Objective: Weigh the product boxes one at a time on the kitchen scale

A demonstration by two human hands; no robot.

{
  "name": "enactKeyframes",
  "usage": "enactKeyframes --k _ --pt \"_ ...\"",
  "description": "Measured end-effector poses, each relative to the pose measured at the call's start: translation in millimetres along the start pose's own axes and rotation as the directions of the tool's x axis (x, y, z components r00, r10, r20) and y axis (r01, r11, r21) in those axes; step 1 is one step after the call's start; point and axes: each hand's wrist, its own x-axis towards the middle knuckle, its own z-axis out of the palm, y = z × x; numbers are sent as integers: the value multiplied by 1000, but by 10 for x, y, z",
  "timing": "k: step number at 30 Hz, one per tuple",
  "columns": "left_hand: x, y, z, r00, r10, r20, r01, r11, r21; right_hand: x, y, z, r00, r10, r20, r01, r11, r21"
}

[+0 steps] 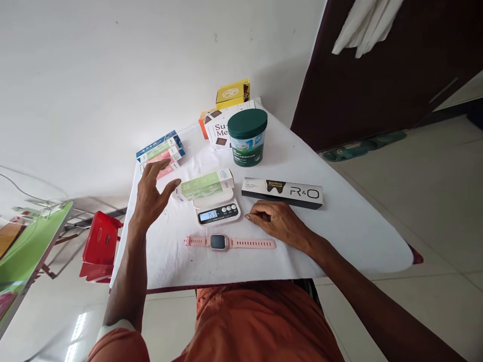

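Observation:
My left hand [151, 193] hovers open above the table's left side, fingers spread, holding nothing, just left of a pale green box [206, 184]. That box lies on a small white digital scale [218, 209] whose display is lit. My right hand [277, 222] rests on the white tablecloth [339, 226] with fingers curled under, nothing visible in it, just below a long black R&O box [283, 192]. A pink smartwatch [226, 243] lies flat in front of the scale, between my hands.
A green-lidded tub [247, 137] stands behind the scale. Behind it are a white chocolate box [221, 131] and a yellow box [233, 93]. Stacked slim boxes [162, 151] lie at the back left. A red stool [100, 246] stands left of the table.

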Motion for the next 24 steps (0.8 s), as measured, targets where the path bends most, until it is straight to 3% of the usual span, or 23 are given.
enactKeyframes --k 3,12,14,17,20,24 --pt "-45 -1 61 999 7 32 -6 1000 -7 -3 -6 0 1000 -7 2 7 1000 -7" --pt "-168 -13 605 937 -44 347 -3 991 133 -6 8 8 1000 -8 22 9 1000 -8" --pt "-169 -59 587 936 -39 350 -4 993 121 -6 14 8 1000 -13 20 13 1000 -13" --pt "-178 -234 429 962 -59 267 24 991 134 -9 23 11 1000 -16 20 17 1000 -13" --pt "-194 -559 227 973 -167 161 127 965 230 -12 33 19 1000 -18 17 19 1000 -10" --pt "-211 -1099 128 934 -332 133 268 897 352 -5 32 25 1000 -20 14 20 1000 -17"
